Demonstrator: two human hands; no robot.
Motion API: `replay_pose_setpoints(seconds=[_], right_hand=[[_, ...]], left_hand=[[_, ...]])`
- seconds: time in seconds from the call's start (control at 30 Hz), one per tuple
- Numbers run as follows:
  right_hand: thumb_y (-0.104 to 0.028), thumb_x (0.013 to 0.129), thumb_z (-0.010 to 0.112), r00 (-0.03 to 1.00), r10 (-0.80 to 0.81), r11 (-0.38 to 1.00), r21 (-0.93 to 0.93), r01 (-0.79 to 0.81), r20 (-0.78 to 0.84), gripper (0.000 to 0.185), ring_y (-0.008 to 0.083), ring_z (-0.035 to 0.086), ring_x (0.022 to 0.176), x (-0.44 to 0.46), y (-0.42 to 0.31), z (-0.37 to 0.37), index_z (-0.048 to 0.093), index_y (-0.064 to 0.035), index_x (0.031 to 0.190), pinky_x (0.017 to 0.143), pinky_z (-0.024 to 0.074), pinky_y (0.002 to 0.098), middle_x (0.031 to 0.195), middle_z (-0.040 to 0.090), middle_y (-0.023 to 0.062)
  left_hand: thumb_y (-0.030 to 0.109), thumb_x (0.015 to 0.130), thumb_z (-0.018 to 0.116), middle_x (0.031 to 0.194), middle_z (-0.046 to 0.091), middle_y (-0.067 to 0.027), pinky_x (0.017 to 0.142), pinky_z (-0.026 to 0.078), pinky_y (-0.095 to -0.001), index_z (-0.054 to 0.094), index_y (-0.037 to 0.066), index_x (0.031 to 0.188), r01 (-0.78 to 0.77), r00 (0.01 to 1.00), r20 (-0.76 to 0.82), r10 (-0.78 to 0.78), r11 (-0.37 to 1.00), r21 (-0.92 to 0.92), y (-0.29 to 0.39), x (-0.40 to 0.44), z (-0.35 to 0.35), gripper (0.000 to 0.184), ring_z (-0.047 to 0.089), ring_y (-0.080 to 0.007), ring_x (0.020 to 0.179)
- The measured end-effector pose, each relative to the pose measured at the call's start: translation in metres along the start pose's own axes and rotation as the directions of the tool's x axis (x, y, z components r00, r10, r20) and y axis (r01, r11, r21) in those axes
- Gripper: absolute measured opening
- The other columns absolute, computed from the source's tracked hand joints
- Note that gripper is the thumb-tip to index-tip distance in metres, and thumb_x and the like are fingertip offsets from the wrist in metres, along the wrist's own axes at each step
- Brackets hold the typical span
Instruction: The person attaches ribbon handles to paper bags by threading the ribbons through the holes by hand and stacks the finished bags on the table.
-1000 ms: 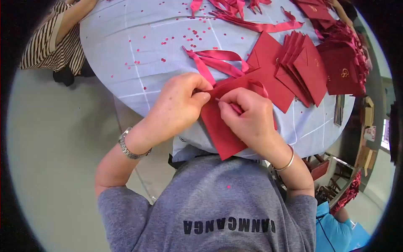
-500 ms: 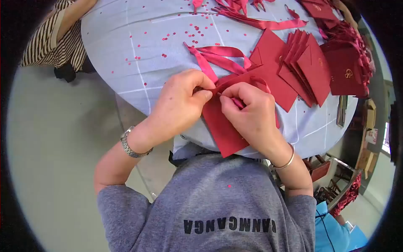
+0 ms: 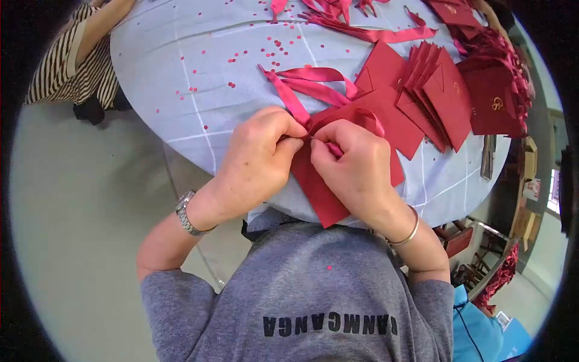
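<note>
A red paper envelope lies at the table's near edge, beneath both my hands. My left hand is closed, with thumb and forefinger pinching at its upper left edge. Close beside those fingertips, my right hand is closed on a pink-red satin ribbon, which loops above the knuckles; a bit of it shows inside the curled fingers. The exact point where the ribbon meets the paper is hidden by the fingertips. Several loose ribbons lie just beyond my hands.
Several red envelopes lie fanned at the right, beside a stack with ribbons and gold print. More ribbons and red paper dots lie on the pale tablecloth. Another person's striped sleeve is at the far left.
The envelope's upper right part has risen and shows more of its surface. Both hands have shifted slightly, their fingertips still close together.
</note>
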State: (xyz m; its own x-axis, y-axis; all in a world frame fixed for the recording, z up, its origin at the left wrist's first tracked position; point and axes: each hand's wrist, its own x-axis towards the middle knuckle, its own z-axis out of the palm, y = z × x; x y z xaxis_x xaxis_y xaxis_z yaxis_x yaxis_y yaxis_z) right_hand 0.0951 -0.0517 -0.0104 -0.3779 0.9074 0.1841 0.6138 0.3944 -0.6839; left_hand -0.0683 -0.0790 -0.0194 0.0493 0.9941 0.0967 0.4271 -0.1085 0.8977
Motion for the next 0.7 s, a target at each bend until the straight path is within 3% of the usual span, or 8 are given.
replay_pose_setpoints(seconds=[0.07, 0.13, 0.23, 0.37, 0.57, 0.63, 0.7], right_hand=[[-0.005, 0.074, 0.069, 0.999, -0.048, 0.999, 0.002, 0.048, 0.005, 0.005, 0.0197, 0.065, 0.062, -0.001, 0.004, 0.001, 0.066, -0.0031, 0.077, 0.057, 0.0506, 0.0303, 0.072, 0.065, 0.0112], [-0.004, 0.074, 0.069, 0.995, -0.1, 0.995, 0.005, 0.1, 0.006, 0.005, 0.0179, 0.064, 0.061, 0.0, 0.01, -0.004, 0.066, -0.0027, 0.077, 0.057, 0.0502, 0.029, 0.072, 0.066, 0.0108], [-0.003, 0.074, 0.07, 0.985, -0.162, 0.977, 0.149, 0.152, 0.053, 0.005, 0.0131, 0.062, 0.06, 0.001, 0.019, -0.015, 0.065, -0.0015, 0.077, 0.056, 0.0484, 0.0262, 0.07, 0.065, 0.0075], [0.0, 0.082, 0.066, 0.979, 0.074, 0.89, 0.43, -0.15, 0.188, 0.007, 0.0068, 0.058, 0.073, -0.004, 0.028, -0.022, 0.062, 0.0017, 0.088, 0.066, 0.0469, 0.0209, 0.081, 0.065, 0.0026], [0.001, 0.085, 0.064, 0.976, 0.114, 0.82, 0.537, -0.197, 0.184, 0.006, 0.0076, 0.059, 0.073, -0.007, 0.036, -0.02, 0.061, 0.0016, 0.09, 0.067, 0.0484, 0.0215, 0.081, 0.065, 0.0036], [0.001, 0.085, 0.064, 0.979, 0.095, 0.812, 0.555, -0.182, 0.182, 0.006, 0.0077, 0.059, 0.073, -0.007, 0.037, -0.02, 0.061, 0.0016, 0.09, 0.066, 0.0484, 0.0215, 0.081, 0.065, 0.0036], [0.001, 0.085, 0.063, 0.982, 0.073, 0.804, 0.572, -0.162, 0.176, 0.006, 0.0077, 0.059, 0.072, -0.007, 0.038, -0.02, 0.06, 0.0015, 0.09, 0.066, 0.0484, 0.0215, 0.081, 0.065, 0.0036]], left_hand=[[-0.003, 0.077, 0.061, 0.084, 0.061, -0.0166, 0.07, 0.049, -0.0396, 0.061, -0.002, 0.085, -0.016, 1.0, -0.002, 0.016, 1.0, 0.004, 0.0, -0.001, -0.001, 0.008, 0.062, -0.0331, 0.081], [-0.004, 0.079, 0.062, 0.083, 0.06, -0.0112, 0.066, 0.046, -0.031, 0.059, -0.004, 0.089, 0.008, 0.999, 0.032, -0.008, 1.0, 0.003, 0.0, -0.001, -0.002, 0.011, 0.058, -0.0196, 0.075], [-0.001, 0.079, 0.064, 0.083, 0.06, -0.012, 0.067, 0.047, -0.0318, 0.06, -0.004, 0.092, 0.023, 0.998, 0.052, -0.027, 0.998, 0.066, 0.0, 0.003, -0.004, 0.015, 0.059, -0.0198, 0.076], [0.002, 0.079, 0.065, 0.083, 0.061, -0.0126, 0.068, 0.047, -0.0316, 0.06, -0.005, 0.096, 0.029, 0.993, 0.107, -0.044, 0.99, 0.136, 0.008, 0.007, -0.007, 0.019, 0.059, -0.0199, 0.076], [0.004, 0.079, 0.066, 0.079, 0.062, -0.0086, 0.067, 0.047, -0.0302, 0.061, -0.005, 0.097, 0.213, 0.96, 0.167, -0.224, 0.974, 0.079, 0.012, 0.016, -0.01, 0.02, 0.058, -0.0139, 0.072], [0.004, 0.079, 0.065, 0.078, 0.061, -0.0051, 0.066, 0.047, -0.0275, 0.062, -0.004, 0.095, 0.334, 0.898, 0.269, -0.347, 0.938, 0.094, 0.018, 0.021, -0.015, 0.018, 0.057, -0.0106, 0.072], [0.004, 0.08, 0.065, 0.079, 0.061, -0.004, 0.066, 0.046, -0.0262, 0.062, -0.005, 0.094, 0.331, 0.88, 0.324, -0.347, 0.938, 0.105, 0.025, 0.026, -0.02, 0.017, 0.056, -0.0097, 0.073]])
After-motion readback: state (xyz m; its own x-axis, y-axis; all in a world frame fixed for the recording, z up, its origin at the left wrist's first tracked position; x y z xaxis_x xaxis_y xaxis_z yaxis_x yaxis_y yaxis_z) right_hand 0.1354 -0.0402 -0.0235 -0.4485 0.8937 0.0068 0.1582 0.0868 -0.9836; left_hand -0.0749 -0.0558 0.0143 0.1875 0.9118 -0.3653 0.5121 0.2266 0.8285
